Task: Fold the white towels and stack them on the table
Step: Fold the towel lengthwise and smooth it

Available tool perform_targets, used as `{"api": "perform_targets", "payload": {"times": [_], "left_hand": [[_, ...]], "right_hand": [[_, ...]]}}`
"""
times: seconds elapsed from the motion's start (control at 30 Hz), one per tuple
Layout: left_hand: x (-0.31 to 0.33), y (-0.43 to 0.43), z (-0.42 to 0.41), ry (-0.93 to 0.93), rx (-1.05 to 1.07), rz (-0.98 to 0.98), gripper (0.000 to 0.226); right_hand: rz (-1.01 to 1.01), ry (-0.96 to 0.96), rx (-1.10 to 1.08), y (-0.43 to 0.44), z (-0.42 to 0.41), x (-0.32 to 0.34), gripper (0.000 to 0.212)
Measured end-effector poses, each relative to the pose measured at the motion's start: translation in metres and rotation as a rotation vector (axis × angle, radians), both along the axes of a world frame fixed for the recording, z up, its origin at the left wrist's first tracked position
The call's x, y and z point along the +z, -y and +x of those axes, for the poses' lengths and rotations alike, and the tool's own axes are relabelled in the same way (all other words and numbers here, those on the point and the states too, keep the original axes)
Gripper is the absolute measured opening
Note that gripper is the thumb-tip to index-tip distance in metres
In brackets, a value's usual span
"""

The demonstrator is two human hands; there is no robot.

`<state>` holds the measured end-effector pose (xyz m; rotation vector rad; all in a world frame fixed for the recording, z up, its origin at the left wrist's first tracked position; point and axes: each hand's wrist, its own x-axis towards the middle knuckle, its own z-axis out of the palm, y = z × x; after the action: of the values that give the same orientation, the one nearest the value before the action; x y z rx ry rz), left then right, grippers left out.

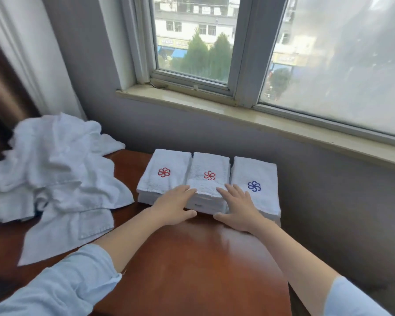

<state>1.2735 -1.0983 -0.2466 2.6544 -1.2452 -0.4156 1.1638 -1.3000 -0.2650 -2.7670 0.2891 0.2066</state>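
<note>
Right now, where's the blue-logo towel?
Head view: the blue-logo towel tops the rightmost of three stacks at the table's far edge, beside the middle red-logo towel, with the right hand at its near-left corner.

White folded towels, two with red pinwheel emblems, one with blue, white crumpled towel heap, reddish-brown glossy tabletop, pale blue sleeves

Loose towel pile cut by left edge; view through right pane blurred
</note>
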Motion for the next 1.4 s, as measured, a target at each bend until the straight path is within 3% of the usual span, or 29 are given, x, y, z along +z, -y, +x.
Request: {"api": "perform_targets", "payload": {"times": [0.33,0.77,1.07,1.4], "left_hand": [[0.033,-0.191,0.053,0.043,0.423,0.004,0.075],[0.06,-0.415,0.145,0.069,0.539,-0.011,0.075],[0.059,-0.465,0.222,0.042,0.509,-0.046,0.074],[0.04,-0.456,0.375,0.027,0.529,-0.032,0.072]], "right_hand": [[0.037,0.099,0.301,-0.156,0.104,0.031,0.077],[0.063,0.194,0.349,-0.37,0.233,0.062,0.077],[0.087,0.219,0.309,-0.424,0.317,0.081,0.075],[0.201,0.143,0.2,-0.429,0.483,0.053,0.073]]}}
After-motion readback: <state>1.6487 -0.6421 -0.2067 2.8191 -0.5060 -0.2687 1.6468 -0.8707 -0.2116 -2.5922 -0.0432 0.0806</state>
